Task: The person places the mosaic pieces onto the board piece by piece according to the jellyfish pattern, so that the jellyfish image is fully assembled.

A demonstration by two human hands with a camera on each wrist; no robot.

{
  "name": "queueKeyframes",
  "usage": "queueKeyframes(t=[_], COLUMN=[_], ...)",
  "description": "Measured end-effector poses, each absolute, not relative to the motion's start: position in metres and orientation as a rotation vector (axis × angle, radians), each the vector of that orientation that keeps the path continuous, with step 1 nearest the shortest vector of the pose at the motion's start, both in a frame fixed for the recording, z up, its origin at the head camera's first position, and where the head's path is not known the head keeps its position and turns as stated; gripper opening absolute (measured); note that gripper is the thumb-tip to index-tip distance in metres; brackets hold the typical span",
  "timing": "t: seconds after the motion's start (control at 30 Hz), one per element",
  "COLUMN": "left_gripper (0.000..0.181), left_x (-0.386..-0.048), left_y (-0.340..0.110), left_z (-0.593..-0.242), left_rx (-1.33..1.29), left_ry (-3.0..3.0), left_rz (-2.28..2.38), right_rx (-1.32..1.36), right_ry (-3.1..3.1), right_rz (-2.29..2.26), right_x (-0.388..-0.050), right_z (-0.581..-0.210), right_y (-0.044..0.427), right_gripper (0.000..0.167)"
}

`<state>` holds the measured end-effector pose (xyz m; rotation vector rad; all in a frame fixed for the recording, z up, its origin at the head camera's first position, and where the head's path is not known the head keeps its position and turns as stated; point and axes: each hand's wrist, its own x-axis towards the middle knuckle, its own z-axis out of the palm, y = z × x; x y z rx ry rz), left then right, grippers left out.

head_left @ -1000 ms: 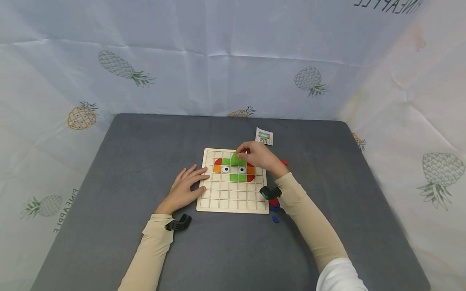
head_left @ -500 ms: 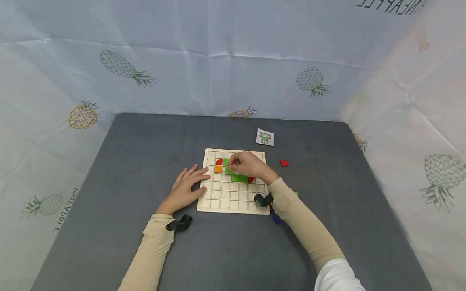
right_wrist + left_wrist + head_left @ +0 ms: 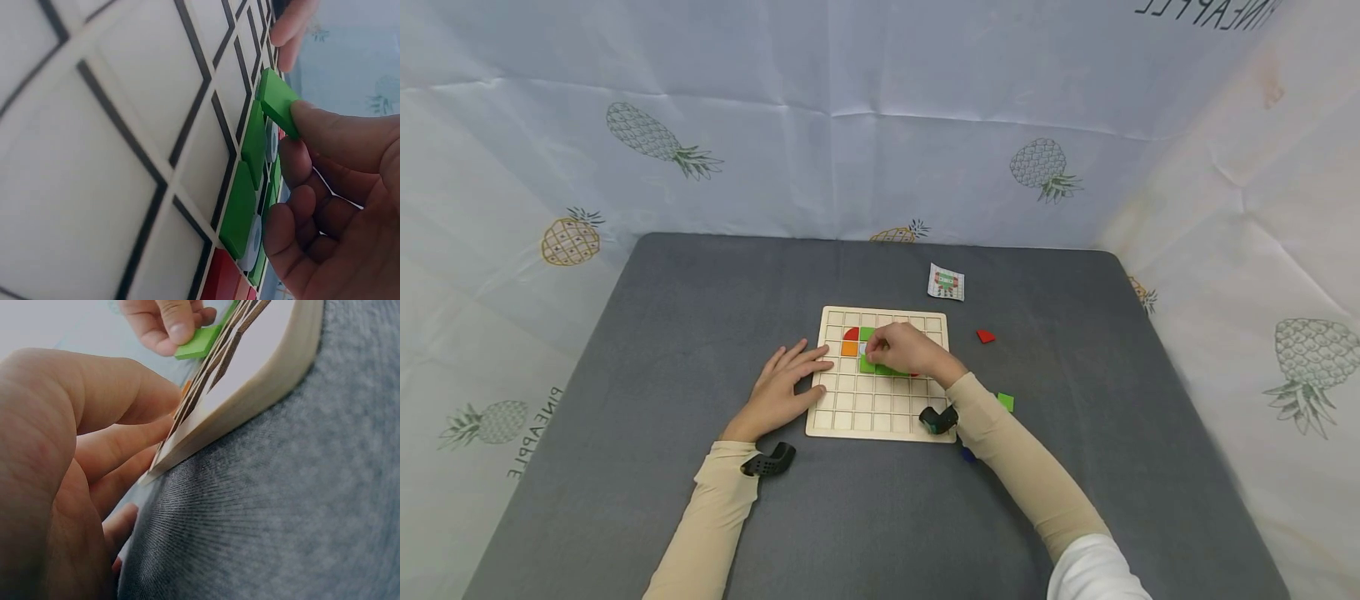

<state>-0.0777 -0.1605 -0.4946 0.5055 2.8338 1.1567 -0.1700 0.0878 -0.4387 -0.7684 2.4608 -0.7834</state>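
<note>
Fingers (image 3: pixel 340 134) of the right hand (image 3: pixel 904 347) pinch a tilted green tile (image 3: pixel 279 103) by the green row's (image 3: pixel 239 209) left end; left hand's (image 3: pixel 778 398) just spread at the board's (image 3: pixel 880 408) edge.

grey tbl (image 3: pixel 700 317), pale bkgd cloth (image 3: pixel 820 175) w/ pineapple prints (image 3: pixel 1036 162)

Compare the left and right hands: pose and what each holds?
Pose: the left hand has its fingers spread at the wooden grid board's left edge; the right hand is over the grid, fingers curled.
Hold: the left hand grips no tile; the right hand pinches a green square tile.
Shared: both are bare.
</note>
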Motion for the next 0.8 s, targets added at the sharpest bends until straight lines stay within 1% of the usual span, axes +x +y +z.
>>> queueKeyframes(t=[0.47, 0.8], left_gripper=[0.043, 0.043], left_x=[-0.077, -0.078], left_y=[-0.161, -0.160], left_z=[-0.493, -0.493], left_rx=[0.507, 0.498], left_ry=[2.828, 2.832], left_rz=[1.166, 1.153], right_rx=[-0.803, -0.828], right_ry=[2.500, 2.539], right_rz=[-0.707, -0.663], right_x=[-0.168, -0.168], right_z=[-0.440, -0.444], right_y=[0.080, 0.077], right_gripper=[0.012, 0.009])
